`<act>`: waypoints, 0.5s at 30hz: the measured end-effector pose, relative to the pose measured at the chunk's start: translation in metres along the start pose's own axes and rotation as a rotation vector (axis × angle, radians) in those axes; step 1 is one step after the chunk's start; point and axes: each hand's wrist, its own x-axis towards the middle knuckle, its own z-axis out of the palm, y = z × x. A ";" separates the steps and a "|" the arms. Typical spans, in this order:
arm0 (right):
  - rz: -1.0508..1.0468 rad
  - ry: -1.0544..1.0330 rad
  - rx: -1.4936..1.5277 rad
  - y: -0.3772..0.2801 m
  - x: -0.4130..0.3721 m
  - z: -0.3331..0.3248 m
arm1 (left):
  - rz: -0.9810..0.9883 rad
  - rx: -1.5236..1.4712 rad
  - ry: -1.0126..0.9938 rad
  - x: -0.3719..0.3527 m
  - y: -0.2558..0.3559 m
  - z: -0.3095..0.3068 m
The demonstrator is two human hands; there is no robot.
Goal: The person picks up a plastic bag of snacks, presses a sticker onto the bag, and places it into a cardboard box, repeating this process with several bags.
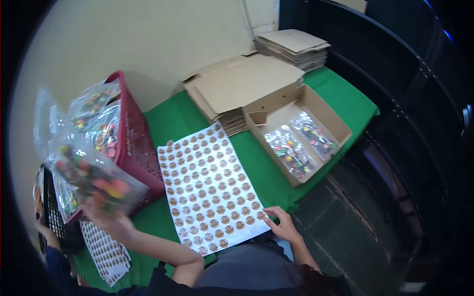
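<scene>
My left hand (pixel 109 222), blurred by motion, grips a clear plastic bag of colourful sweets (pixel 94 177) beside the red basket. Fingers closed, my right hand (pixel 283 225) pinches the lower right edge of a white sheet of round stickers (pixel 207 190), next to a brown sticker (pixel 261 215). The sheet lies on the green cloth, with rows of brown round stickers across it. The red plastic basket (pixel 136 133) holds more clear bags of sweets (pixel 106 135). An open cardboard box (pixel 323 111) holds several sweet bags (pixel 291 153) lying flat.
Flattened cardboard boxes (pixel 252 79) are stacked behind the sheet, with another cardboard stack (pixel 296 44) farther back. More sticker sheets (pixel 106 254) lie at lower left. Another person's hand (pixel 47 236) is beside a black crate (pixel 57 212). The green cloth's edge (pixel 340 160) runs along the right.
</scene>
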 end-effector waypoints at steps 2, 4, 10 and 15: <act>0.059 0.096 0.199 0.005 -0.009 -0.013 | 0.051 0.013 -0.254 -0.020 0.035 0.068; 0.087 0.187 0.553 -0.001 -0.018 -0.033 | -0.592 -0.135 -0.560 -0.085 0.007 0.075; -0.022 0.293 0.992 -0.030 -0.062 -0.108 | -0.876 -0.404 -0.973 -0.230 0.041 0.142; 0.164 0.600 0.646 -0.013 -0.123 -0.144 | -0.546 -0.029 -1.444 -0.284 0.079 0.160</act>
